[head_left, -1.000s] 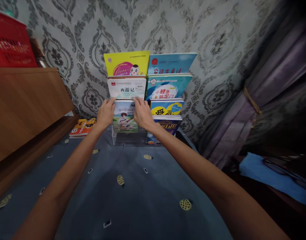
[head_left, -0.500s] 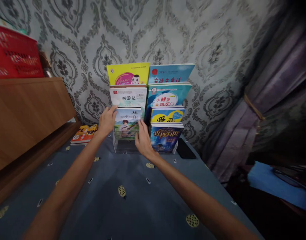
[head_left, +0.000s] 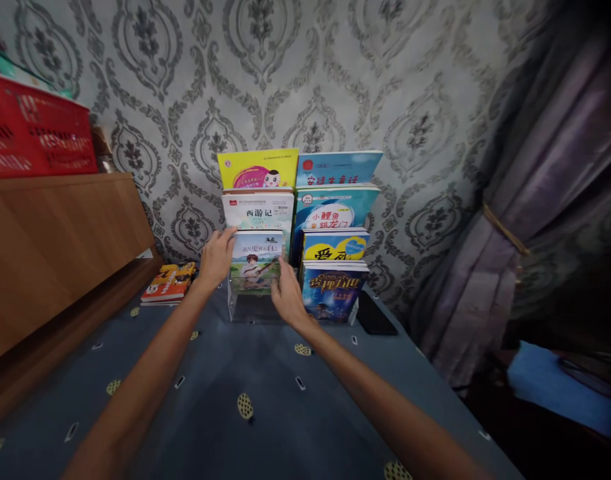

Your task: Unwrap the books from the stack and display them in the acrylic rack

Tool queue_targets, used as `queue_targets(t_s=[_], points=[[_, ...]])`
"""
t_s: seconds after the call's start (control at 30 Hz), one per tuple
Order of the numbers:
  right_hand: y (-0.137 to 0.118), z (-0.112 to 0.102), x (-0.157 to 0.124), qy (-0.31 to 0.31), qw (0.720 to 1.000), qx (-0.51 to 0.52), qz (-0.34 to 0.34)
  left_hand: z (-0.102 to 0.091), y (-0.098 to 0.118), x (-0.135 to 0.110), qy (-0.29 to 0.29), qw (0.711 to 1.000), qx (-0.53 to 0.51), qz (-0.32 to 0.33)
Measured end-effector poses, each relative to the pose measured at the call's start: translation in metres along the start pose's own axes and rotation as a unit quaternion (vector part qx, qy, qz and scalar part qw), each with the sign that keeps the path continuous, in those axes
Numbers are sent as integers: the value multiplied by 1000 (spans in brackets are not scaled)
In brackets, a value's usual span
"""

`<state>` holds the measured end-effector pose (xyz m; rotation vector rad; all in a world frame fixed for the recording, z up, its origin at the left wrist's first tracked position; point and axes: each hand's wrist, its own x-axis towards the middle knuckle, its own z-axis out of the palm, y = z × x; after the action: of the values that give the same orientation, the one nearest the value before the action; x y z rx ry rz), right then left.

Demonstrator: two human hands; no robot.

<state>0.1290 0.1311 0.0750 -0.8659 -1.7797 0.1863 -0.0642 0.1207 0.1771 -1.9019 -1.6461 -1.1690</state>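
Observation:
A small paperback book (head_left: 255, 268) with a guitar-playing figure on its cover stands in the front left tier of a clear book stand (head_left: 250, 311). My left hand (head_left: 216, 260) grips its upper left edge, and my right hand (head_left: 288, 295) holds its right edge; some fingertips are hidden behind it. Behind this book rise a white book (head_left: 258, 213) and a yellow book (head_left: 245, 165). The right column carries a dark blue book (head_left: 335, 300), a yellow-and-blue book (head_left: 335, 247), a teal book (head_left: 358, 203) and a light blue book (head_left: 340, 165), stepped upward toward the back.
Orange books (head_left: 168, 285) lie left of the stand, beside a wooden cabinet (head_left: 60, 247) bearing a red basket (head_left: 40, 133). A flat black object (head_left: 376, 315) rests right of the stand. Patterned wallpaper is behind, and a purple curtain (head_left: 470, 287) hangs at right.
The view has tilted up a little, so everything sits lower in the picture. Both hands stay on the same small book, which hardly moves in the stand.

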Motion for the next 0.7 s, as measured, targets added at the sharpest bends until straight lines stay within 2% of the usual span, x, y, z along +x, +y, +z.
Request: queue_targets(t_s=[0.2, 0.33, 0.5, 0.7], points=[[-1, 2, -5, -2, 997, 43, 59, 13, -3, -20, 47, 997, -63, -8], [3, 0, -4, -6, 994, 39, 101, 29, -4, -40, 83, 991, -77, -70], [3, -1, -4, -9, 995, 24, 97, 45, 0, -62, 51, 993, -19, -105], [-2, 11, -3, 27, 993, -37, 110, 52, 5, -69, 68, 989, -8, -130]])
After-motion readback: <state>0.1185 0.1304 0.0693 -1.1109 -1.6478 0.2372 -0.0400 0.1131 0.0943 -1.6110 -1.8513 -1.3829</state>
